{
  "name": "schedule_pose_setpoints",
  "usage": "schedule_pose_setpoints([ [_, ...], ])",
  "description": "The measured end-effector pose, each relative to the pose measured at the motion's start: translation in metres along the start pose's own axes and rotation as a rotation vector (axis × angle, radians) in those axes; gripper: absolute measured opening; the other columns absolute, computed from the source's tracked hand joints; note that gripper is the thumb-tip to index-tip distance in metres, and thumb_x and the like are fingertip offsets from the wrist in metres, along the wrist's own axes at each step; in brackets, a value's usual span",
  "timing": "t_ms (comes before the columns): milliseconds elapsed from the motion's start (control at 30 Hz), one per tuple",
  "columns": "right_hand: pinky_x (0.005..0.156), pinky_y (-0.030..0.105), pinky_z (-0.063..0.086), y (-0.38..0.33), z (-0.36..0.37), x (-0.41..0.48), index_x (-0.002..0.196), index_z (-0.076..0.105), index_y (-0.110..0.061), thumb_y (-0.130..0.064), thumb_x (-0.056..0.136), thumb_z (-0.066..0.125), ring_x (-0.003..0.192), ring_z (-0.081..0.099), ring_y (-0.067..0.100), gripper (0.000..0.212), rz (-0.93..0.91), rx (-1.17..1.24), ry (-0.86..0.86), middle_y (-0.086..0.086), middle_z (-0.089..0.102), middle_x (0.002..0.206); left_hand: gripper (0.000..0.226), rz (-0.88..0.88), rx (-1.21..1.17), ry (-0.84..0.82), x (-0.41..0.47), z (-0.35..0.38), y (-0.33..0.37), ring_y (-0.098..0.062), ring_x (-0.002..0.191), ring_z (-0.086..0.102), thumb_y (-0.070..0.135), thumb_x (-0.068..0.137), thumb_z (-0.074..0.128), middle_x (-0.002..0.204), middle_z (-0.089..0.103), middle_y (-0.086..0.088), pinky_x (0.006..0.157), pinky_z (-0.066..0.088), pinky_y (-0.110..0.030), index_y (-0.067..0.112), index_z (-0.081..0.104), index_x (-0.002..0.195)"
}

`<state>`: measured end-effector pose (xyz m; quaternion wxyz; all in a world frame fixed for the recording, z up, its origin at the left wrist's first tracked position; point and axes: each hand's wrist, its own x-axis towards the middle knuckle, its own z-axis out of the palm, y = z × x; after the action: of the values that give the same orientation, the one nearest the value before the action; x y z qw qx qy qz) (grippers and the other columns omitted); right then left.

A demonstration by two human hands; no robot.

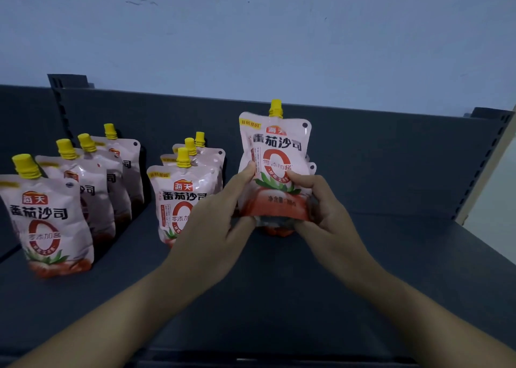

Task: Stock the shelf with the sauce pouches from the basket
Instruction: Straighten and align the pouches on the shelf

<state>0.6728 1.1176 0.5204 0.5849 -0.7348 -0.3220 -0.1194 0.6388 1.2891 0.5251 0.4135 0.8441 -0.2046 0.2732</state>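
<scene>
Gripping a sauce pouch (275,150) with both hands, just right of centre in the frame. Left hand (212,225) curled round the lower left edge, thumb laid on the printed front; right hand (326,214) curled round the lower right corner, thumb pressed on the front, fingers wrapped behind. Both hands equally near, one on each side, with the pouch directly ahead of them and farther up the frame. Long axis upright, yellow cap (276,108) on top, label facing the camera, bottom gusset squeezed between the palms. Base low over the dark shelf (279,284); touching or just clear, cannot tell. Close behind it, the edge of a second pouch (312,168) peeping out at the right, so probably starting or extending a third row in front of the back panel (391,155). Next move, by the look of it: lower straight down, spread the gusset flat so it stands, then let go. Soft, glossy, pale pink film with a red tomato picture low down, bold dark lettering and a punched hole at the upper right corner; likely to sag or tip if set down crooked. Further left, a middle row (178,197) and a left row (47,219) of like pouches, all standing, caps up.
</scene>
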Motion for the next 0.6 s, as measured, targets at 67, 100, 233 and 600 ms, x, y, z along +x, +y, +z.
schedule_pose_setpoints([
  [67,0.080,0.022,0.051,0.004,-0.005,-0.002,0.108,0.051,-0.046,-0.008,0.072,0.052,0.100,0.062,0.010,0.052,0.030,-0.003,-0.054,-0.005,0.062,0.113,0.063,-0.010,-0.030,-0.039,-0.004,-0.002,0.001,-0.013,0.089,0.061,0.024,0.079,0.045,0.099,0.062,0.019,0.072,0.052,-0.026,0.043,0.026,0.135],
  [100,0.079,0.020,0.049,0.005,-0.007,-0.003,0.108,0.052,-0.045,-0.007,0.072,0.051,0.099,0.062,0.009,0.053,0.029,0.003,-0.064,-0.004,0.063,0.112,0.061,-0.017,-0.066,-0.048,-0.005,-0.002,0.001,-0.011,0.090,0.062,0.023,0.079,0.046,0.099,0.061,0.023,0.069,0.053,-0.023,0.046,0.026,0.131],
  [233,0.084,0.026,0.053,0.012,-0.011,-0.009,0.117,0.049,-0.033,0.005,0.073,0.049,0.110,0.060,0.015,0.058,-0.036,0.044,-0.058,0.004,0.057,0.122,0.087,-0.135,-0.534,-0.227,0.001,0.000,-0.005,-0.007,0.112,0.061,-0.003,0.075,0.059,0.122,0.062,0.016,0.087,0.053,-0.025,0.034,0.019,0.143],
  [600,0.090,0.030,0.053,0.057,-0.037,-0.024,0.112,0.033,-0.020,0.008,0.078,0.060,0.110,0.061,0.018,0.052,0.220,0.023,-0.254,0.007,0.053,0.123,0.105,-0.268,-0.541,-0.351,0.011,0.045,-0.054,-0.001,0.121,0.052,-0.007,0.075,0.067,0.133,0.049,0.014,0.091,0.053,-0.027,0.048,0.007,0.141],
])
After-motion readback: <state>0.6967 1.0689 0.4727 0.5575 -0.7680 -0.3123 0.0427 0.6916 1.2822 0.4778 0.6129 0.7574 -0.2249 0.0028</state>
